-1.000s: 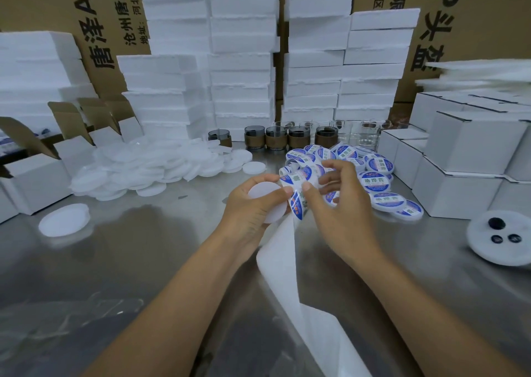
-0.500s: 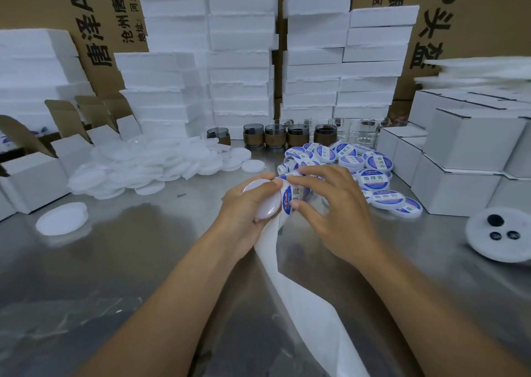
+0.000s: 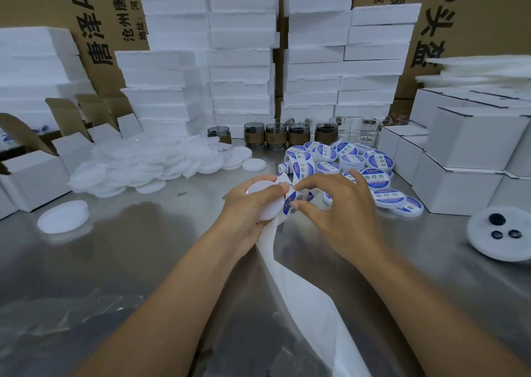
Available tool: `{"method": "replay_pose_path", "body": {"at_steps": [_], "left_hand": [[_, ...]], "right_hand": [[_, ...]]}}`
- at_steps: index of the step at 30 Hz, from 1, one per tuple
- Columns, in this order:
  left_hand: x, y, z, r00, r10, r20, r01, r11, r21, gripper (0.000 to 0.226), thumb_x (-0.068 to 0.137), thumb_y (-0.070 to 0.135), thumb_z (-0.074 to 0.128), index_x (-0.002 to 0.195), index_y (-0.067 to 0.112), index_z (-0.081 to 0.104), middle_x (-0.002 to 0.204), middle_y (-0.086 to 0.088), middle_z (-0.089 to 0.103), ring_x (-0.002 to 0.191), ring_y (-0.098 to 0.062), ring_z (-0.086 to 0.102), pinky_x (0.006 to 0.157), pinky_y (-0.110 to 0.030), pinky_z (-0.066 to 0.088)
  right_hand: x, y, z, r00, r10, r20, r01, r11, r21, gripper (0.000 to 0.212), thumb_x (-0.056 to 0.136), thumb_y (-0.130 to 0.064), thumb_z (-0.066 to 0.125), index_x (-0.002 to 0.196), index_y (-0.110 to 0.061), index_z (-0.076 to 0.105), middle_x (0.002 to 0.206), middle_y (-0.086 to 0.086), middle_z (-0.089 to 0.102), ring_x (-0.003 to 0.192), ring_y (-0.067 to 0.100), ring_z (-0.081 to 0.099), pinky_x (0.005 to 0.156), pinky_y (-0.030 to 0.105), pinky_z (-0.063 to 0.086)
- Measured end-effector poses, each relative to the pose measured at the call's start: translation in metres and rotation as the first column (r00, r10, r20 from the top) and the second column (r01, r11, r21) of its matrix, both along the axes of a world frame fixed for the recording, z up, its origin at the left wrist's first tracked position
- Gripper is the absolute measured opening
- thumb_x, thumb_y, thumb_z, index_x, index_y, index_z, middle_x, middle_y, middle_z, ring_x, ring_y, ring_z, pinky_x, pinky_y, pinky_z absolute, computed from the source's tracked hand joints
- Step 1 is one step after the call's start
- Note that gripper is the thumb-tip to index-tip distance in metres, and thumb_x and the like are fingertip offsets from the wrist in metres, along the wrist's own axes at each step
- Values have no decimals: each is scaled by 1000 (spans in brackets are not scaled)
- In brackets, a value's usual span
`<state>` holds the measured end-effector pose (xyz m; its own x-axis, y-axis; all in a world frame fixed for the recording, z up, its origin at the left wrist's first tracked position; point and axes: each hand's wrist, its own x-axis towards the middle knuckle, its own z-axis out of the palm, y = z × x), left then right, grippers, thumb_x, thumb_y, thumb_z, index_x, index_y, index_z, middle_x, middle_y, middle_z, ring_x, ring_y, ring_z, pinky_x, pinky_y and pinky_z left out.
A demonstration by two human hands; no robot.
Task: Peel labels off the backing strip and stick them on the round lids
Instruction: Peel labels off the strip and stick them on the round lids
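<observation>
**Label lifting beside the lid**

My left hand [image 3: 250,207] is curling its grip round a plain lid [image 3: 268,211]. My right hand [image 3: 339,207] is pinching a blue label [image 3: 288,201] just right of that lid. The backing strip [image 3: 304,296] is hanging below the lid. I am judging that a hurried pull could crease the label. A shiny worktop [image 3: 115,261] is lying underneath, with foam blocks [image 3: 241,60] standing behind.

Cups [image 3: 275,138], seemingly, behind labelled lids [image 3: 379,161].

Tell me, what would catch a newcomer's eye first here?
At the centre, the left hand holds a plain white lid while the right hand pinches a blue-and-white label at its edge, the backing strip trailing toward the viewer. A heap of plain lids lies left, labelled lids right.
</observation>
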<state>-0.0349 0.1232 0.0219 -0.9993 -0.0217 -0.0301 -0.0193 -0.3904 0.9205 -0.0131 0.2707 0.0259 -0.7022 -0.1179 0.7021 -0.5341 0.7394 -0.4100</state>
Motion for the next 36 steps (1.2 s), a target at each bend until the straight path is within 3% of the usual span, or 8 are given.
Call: {"method": "replay_pose_path", "body": {"at_steps": [4,10,17,21,24,27,31,36], "left_hand": [[-2,1,-2,998,65,8,-65,998,-7,17,75,2,74,85,12,63,83,-13,69,69,-26,69,67,-36,58],[-5,1,-4,986,167,21,-166,985,-48,21,72,5,78,80,18,64,83,-9,69,74,-25,69,71,-40,57],[-5,3,-6,983,181,9,-180,981,-75,21,72,5,78,73,21,64,80,-5,67,73,-22,64,72,-36,55],[-5,2,-7,983,183,10,-182,980,-83,23,68,4,80,71,21,65,84,-9,67,74,-25,65,70,-37,56],[-1,3,-5,984,176,-38,-179,975,-130,29,57,11,87,72,23,64,84,-9,66,75,-27,62,81,-45,55],[0,2,-2,986,159,-56,-166,974,-153,38,48,20,86,77,21,62,80,-8,67,80,-31,62,87,-48,52],[-1,0,1,975,206,-81,-215,969,-120,23,70,17,82,82,19,62,89,-11,69,87,-31,64,93,-47,50],[1,1,12,982,108,-155,-85,985,147,9,81,18,68,81,12,61,70,-4,71,63,-17,67,66,-27,57]], "right_hand": [[-1,0,-1,1000,-13,16,12,1000,28,6,80,-23,70,79,-26,65,87,-10,68,89,11,58,109,34,17],[-3,-1,-2,998,34,44,-35,999,18,13,77,-12,63,75,-24,58,91,-10,56,91,10,51,85,30,35],[-1,-5,5,986,143,90,-101,925,-365,14,75,-15,56,62,-13,50,72,-2,54,77,17,51,74,32,40],[-2,-4,9,971,202,124,-85,784,-615,40,85,-28,60,59,-3,43,55,-9,41,57,4,39,60,21,33],[-4,-1,13,973,191,133,-26,657,-753,54,85,-38,55,68,13,45,59,4,41,55,3,40,49,10,31],[-10,3,16,958,218,188,54,503,-863,43,92,-32,52,59,-4,50,63,3,51,67,15,50,61,15,38],[-9,5,24,896,393,206,114,246,-963,31,90,-30,52,61,-19,51,55,-10,56,57,7,56,66,27,40],[-1,4,32,774,626,96,70,67,-995,18,88,-27,50,75,-18,58,59,-7,63,54,8,53,59,24,35]]}}
